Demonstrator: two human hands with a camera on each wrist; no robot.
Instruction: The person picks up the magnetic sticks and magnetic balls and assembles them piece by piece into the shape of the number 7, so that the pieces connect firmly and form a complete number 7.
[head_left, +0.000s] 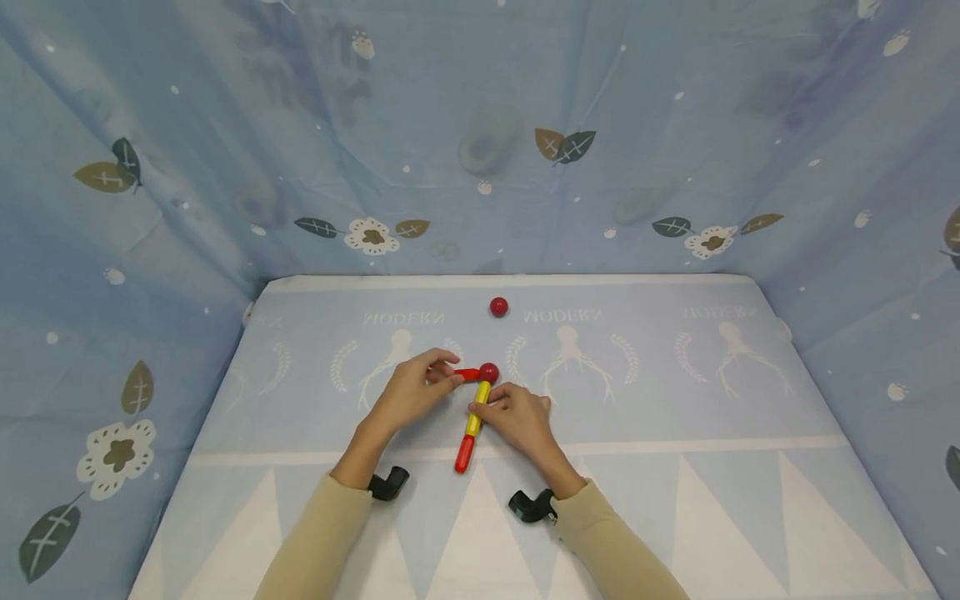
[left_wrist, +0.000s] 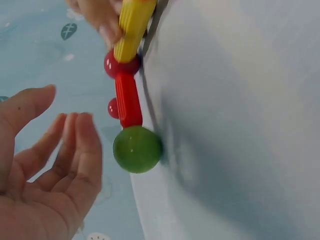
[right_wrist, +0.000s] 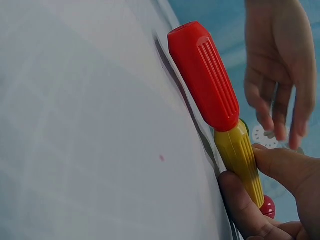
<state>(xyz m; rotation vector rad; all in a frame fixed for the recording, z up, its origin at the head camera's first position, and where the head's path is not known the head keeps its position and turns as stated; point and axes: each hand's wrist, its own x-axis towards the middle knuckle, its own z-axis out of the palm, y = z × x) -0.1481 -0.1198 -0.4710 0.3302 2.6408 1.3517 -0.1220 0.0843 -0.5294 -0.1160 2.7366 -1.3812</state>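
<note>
My right hand [head_left: 517, 417] pinches a yellow grooved rod [right_wrist: 239, 155] between thumb and fingers. One end of that rod meets a dark red ball [head_left: 489, 372]; from the other end a longer red rod [right_wrist: 205, 75] runs on in line toward me. A second, short red rod [left_wrist: 129, 100] leaves the same ball to the left and ends at a green ball [left_wrist: 137, 149]. My left hand [left_wrist: 60, 175] is held beside the green ball, fingers loosely bent and apart from it, with nothing between them. In the head view this hand hides the green ball.
Another red ball [head_left: 498, 307] lies by itself farther back on the patterned tablecloth [head_left: 637, 400]. Blue printed curtains [head_left: 480, 217] close off the back and both sides. Black wrist cameras [head_left: 531, 506] stick out inward from both forearms, close over the cloth.
</note>
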